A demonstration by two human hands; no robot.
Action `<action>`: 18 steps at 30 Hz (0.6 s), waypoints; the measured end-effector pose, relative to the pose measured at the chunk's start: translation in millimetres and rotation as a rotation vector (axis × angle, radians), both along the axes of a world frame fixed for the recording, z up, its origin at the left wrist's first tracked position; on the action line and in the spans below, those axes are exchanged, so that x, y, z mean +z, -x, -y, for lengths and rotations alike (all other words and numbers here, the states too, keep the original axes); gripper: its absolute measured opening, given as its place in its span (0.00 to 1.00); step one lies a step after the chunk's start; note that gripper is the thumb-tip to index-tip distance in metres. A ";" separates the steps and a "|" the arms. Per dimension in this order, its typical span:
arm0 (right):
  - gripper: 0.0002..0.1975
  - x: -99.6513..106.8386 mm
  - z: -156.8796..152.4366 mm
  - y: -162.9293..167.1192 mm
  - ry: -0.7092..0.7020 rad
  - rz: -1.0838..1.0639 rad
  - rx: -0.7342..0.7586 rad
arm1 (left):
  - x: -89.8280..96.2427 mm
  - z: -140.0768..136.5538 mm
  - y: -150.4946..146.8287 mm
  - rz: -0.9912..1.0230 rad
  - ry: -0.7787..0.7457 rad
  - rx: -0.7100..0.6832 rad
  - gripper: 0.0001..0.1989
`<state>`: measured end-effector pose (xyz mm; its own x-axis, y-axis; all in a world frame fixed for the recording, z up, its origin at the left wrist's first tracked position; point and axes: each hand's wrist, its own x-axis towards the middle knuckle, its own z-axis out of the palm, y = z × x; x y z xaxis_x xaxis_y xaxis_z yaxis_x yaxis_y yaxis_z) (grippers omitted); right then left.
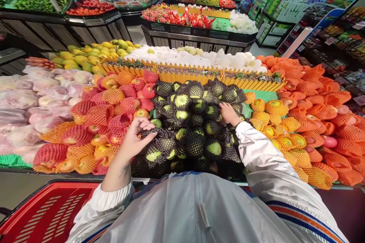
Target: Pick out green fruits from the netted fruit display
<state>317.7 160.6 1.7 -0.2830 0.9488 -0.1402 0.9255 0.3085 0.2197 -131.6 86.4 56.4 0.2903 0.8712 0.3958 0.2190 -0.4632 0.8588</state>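
Note:
I stand at a fruit stand heaped with green apples (182, 100) in black foam nets. My left hand (136, 136) pinches a black foam net (158, 133) at the near left of that heap, fingers closed on it. My right hand (228, 114) reaches into the heap further back and right, resting on the netted green apples with fingers curled over one; whether it grips it is unclear. Red and orange netted apples (114, 110) lie left of my left hand. Orange netted fruit (273, 115) lies right of my right hand.
A red shopping basket (48, 212) sits at the lower left below the stand's edge. A yellow picket divider (199, 78) runs behind the apples. Bagged pink fruit (34, 98) is at far left, empty orange nets (316, 95) at right, more produce stands beyond.

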 end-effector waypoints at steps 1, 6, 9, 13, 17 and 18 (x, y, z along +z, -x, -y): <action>0.42 6.0 2.6 -2.9 0.018 -0.004 0.037 | -1.5 0.2 -0.9 0.021 0.001 -0.007 0.17; 0.43 37.3 14.5 -10.2 0.067 -0.021 0.060 | -0.3 0.3 -11.3 -0.035 -0.038 -0.120 0.12; 0.41 56.4 22.1 -18.7 0.075 -0.059 -0.015 | 2.7 -0.4 -22.1 -0.081 -0.020 -0.212 0.12; 0.34 79.3 50.5 -37.1 -0.109 -0.235 -0.058 | 1.9 4.0 -48.6 -0.026 0.081 -0.225 0.09; 0.43 88.1 99.9 -25.4 -0.361 -0.767 -0.182 | 11.0 33.9 -94.1 0.189 0.160 -0.110 0.12; 0.43 85.8 108.0 -16.3 -0.430 -0.906 -0.247 | 15.2 41.8 -109.0 0.290 0.211 -0.211 0.13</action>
<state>334.1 52.6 87.5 0.0956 0.9144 0.3933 0.8258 0.1477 -0.5443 -22.6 44.5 71.5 0.3740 0.8753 0.3066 -0.1269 -0.2792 0.9518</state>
